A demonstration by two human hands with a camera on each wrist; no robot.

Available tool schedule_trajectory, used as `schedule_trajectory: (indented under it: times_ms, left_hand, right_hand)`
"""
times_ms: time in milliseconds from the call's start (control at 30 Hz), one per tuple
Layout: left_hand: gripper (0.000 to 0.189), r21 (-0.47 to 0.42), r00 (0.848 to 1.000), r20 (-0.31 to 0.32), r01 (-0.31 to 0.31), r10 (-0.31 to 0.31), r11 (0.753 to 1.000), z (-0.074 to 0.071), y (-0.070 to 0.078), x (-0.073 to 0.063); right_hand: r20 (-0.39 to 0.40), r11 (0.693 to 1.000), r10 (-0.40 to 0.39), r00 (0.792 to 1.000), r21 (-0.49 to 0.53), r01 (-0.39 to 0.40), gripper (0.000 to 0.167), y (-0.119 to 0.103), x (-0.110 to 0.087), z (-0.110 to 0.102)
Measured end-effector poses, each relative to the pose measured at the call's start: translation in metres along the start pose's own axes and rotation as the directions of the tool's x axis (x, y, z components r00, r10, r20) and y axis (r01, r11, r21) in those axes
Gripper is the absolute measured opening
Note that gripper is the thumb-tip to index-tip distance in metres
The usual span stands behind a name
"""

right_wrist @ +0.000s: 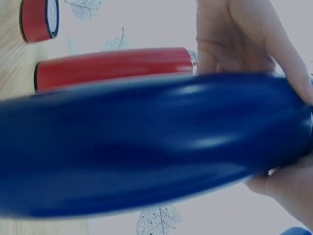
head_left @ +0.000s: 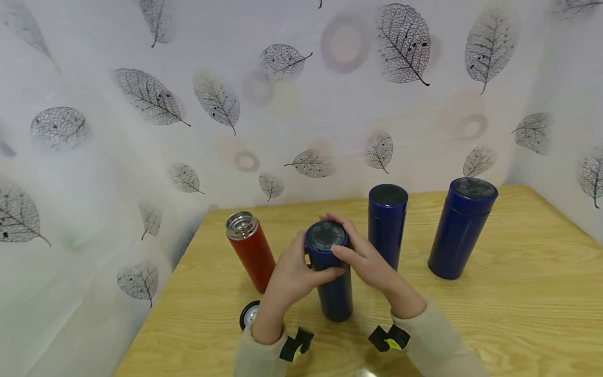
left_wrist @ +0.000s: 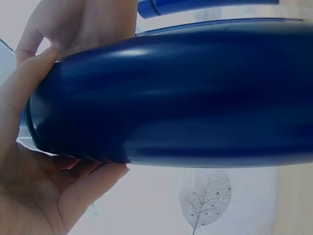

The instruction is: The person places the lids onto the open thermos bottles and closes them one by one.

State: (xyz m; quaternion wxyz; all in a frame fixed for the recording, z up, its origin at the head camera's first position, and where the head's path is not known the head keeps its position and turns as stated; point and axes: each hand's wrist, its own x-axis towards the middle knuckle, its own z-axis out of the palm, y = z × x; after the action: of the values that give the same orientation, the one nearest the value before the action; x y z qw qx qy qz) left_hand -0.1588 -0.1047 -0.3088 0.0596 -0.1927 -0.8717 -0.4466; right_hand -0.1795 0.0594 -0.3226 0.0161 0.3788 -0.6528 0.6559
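A dark blue thermos with a black-topped lid stands upright in front of me, between both hands. My left hand holds it from the left near the top, thumb across the front just under the lid. From the right, my right hand grips the lid, its thumb at the near rim and its other fingers round the far side. In the left wrist view the blue thermos fills most of the picture. The right wrist view shows its smooth body too.
Left of the hands stands a red thermos with its steel mouth uncovered. Its red lid lies near it, partly behind my left wrist in the head view. Two more blue thermoses, one nearer and one farther right, stand lidded on the wooden table.
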Motion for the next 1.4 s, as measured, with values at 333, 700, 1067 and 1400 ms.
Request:
schedule_trajectory:
  times_ms: [333,700,1067,1400]
  left_hand:
    - [0.070,-0.009,0.999,-0.014,0.030,-0.030,1.000,0.003,0.001,0.004]
    - [0.066,0.029,0.999,-0.037,-0.001,0.002,1.000,0.004,0.000,0.006]
    - [0.072,0.006,0.999,-0.039,0.024,-0.024,1.000,0.004,-0.003,0.004]
    - [0.070,0.016,0.999,-0.043,0.031,-0.031,0.999,0.003,-0.004,0.000]
  right_hand:
    - [-0.084,0.995,0.011,0.996,-0.100,-0.020,0.058,-0.004,0.002,-0.009]
    - [-0.069,0.982,0.050,0.996,-0.177,-0.062,0.068,-0.001,0.003,-0.003]
    - [0.096,0.988,-0.070,0.993,0.145,0.056,0.053,0.003,0.004,-0.016]
    - [-0.075,0.996,0.079,0.994,-0.022,-0.081,0.068,0.000,0.005,-0.004]
